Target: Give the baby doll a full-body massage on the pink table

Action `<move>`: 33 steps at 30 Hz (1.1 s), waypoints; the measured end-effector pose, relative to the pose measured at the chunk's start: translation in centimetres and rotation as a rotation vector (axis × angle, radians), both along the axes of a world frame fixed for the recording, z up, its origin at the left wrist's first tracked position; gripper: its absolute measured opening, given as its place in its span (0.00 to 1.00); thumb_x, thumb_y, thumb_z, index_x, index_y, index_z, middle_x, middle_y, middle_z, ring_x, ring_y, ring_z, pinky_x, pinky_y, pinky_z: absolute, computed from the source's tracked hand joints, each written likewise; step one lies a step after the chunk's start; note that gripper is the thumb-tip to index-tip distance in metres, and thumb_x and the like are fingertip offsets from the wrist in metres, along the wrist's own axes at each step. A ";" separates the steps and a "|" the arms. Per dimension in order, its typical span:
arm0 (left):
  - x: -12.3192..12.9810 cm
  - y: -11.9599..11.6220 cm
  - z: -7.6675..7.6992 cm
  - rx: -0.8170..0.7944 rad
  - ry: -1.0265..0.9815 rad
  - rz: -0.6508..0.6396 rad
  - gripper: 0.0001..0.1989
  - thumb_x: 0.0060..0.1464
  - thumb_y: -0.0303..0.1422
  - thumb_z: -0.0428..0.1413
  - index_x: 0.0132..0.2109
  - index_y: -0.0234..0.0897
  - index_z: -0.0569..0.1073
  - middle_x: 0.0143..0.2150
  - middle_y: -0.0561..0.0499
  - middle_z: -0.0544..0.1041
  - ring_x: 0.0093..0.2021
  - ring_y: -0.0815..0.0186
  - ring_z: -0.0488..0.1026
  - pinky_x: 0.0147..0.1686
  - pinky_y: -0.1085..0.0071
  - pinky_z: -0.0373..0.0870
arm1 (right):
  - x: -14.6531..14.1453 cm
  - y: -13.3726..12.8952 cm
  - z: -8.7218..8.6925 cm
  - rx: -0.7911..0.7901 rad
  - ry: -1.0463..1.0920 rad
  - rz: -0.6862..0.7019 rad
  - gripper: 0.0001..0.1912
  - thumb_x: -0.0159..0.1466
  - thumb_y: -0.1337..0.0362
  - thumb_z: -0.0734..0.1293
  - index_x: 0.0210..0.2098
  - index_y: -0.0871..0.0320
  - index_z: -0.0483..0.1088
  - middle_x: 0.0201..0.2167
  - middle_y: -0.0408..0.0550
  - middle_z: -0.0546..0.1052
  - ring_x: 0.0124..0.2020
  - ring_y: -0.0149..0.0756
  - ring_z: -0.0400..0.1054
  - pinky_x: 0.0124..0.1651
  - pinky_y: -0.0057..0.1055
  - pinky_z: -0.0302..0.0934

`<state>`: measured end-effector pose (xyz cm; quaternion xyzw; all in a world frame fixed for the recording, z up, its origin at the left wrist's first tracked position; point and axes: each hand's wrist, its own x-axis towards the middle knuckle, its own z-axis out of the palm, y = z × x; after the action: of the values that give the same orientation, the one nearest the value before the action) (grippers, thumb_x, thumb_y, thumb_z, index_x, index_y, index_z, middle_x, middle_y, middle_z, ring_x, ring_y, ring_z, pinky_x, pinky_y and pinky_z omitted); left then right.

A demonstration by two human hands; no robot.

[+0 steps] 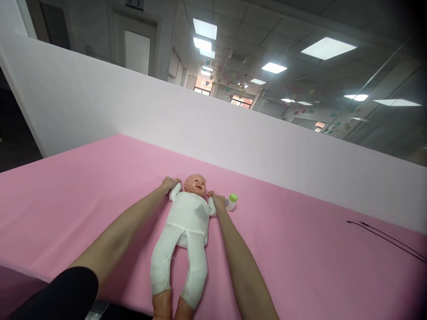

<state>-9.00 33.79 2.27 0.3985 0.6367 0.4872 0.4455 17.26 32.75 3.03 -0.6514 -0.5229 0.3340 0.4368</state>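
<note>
A baby doll (187, 222) in a white suit lies on its back on the pink table (83, 200), head away from me, bare feet at the near edge. My left hand (169, 182) grips the doll's arm beside its head on the left. On the other side, my right hand (217, 201) holds the doll's other arm at the shoulder. A small bottle with a green cap (231, 201) lies just right of my right hand, touching or nearly touching it.
A white partition wall (133, 106) runs along the table's far edge. Thin black cables (383, 235) lie on the pink cloth at the right. Beyond the wall are ceiling lights and a door.
</note>
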 end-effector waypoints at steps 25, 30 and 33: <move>-4.7 -10.6 2.4 0.434 0.010 -0.562 0.17 0.49 0.43 0.67 0.43 0.37 0.84 0.44 0.44 0.83 0.47 0.53 0.78 0.49 0.61 0.72 | 4.3 -7.2 2.8 0.203 0.084 0.469 0.22 0.56 0.48 0.75 0.44 0.56 0.81 0.44 0.53 0.82 0.44 0.46 0.74 0.47 0.39 0.68; -1.5 -3.1 2.5 0.228 -0.078 -0.120 0.21 0.46 0.50 0.67 0.32 0.34 0.79 0.32 0.45 0.82 0.37 0.58 0.78 0.35 0.68 0.71 | 0.6 -1.0 2.7 0.056 0.095 0.114 0.22 0.55 0.48 0.73 0.33 0.63 0.81 0.27 0.48 0.80 0.31 0.39 0.71 0.33 0.30 0.62; -0.6 -0.5 0.9 0.075 -0.030 -0.074 0.20 0.42 0.47 0.69 0.24 0.36 0.72 0.20 0.47 0.74 0.27 0.59 0.75 0.26 0.67 0.67 | -0.3 0.4 1.1 -0.020 0.082 0.059 0.17 0.56 0.54 0.72 0.28 0.64 0.80 0.22 0.50 0.79 0.28 0.39 0.71 0.30 0.31 0.61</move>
<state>-9.63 33.24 3.18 0.4310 0.5959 0.4998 0.4574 16.99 33.17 4.17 -0.6258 -0.5200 0.3786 0.4413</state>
